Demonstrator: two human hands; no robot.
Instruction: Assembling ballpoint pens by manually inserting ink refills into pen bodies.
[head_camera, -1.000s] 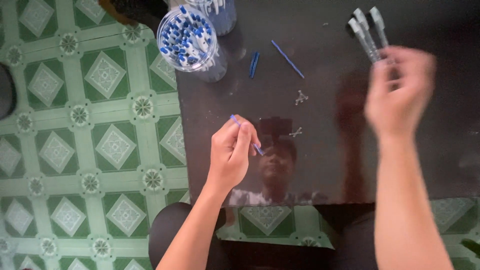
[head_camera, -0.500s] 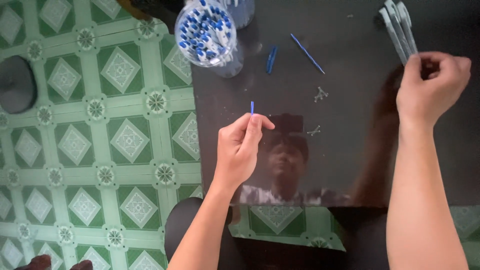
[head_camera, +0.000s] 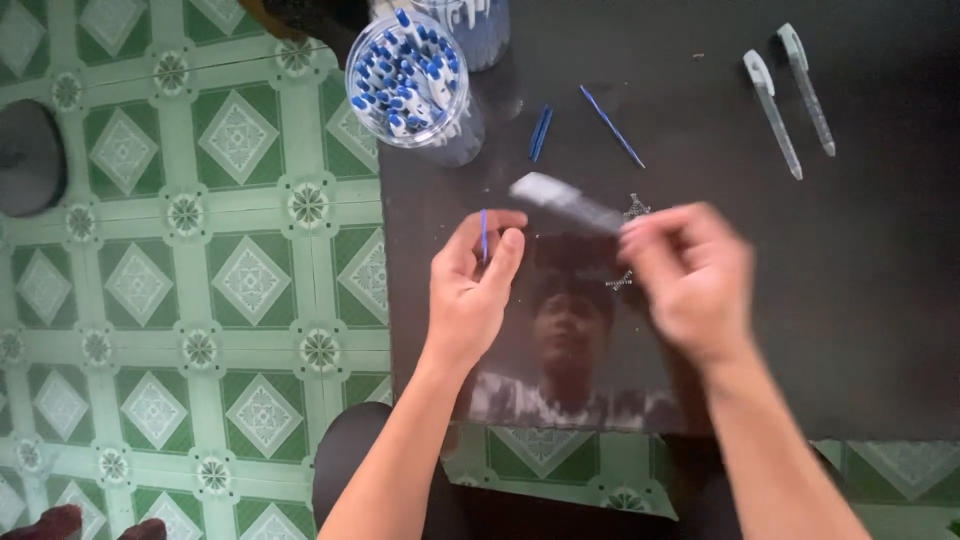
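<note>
- While your left hand (head_camera: 470, 290) pinches a thin blue refill (head_camera: 484, 236), your right hand (head_camera: 685, 275) grips a blurry clear pen barrel (head_camera: 565, 203).
- Round tub of pens (head_camera: 407, 65) sits at eleven o'clock.
- Two clear barrels (head_camera: 790, 100) lie at two o'clock.

Table (head_camera: 880, 330): occupies the right of the view; tiled floor (head_camera: 200, 280) to its left.
Far left corner of table: open jar (head_camera: 408, 80) with pens standing in it; a second container (head_camera: 475, 25) just behind it.
Right of jar: two short refills (head_camera: 540, 133) side by side, then one long refill (head_camera: 612, 126) lying slantwise.
Far right: two pen barrels (head_camera: 790, 100) lying near each other.
Centre: left hand (head_camera: 470, 290) holding a thin refill (head_camera: 484, 235) upright; right hand (head_camera: 685, 275) beside it with what seems a pen barrel (head_camera: 565, 202), blurred.
Between the hands: small springs (head_camera: 636, 208) on the table.
</note>
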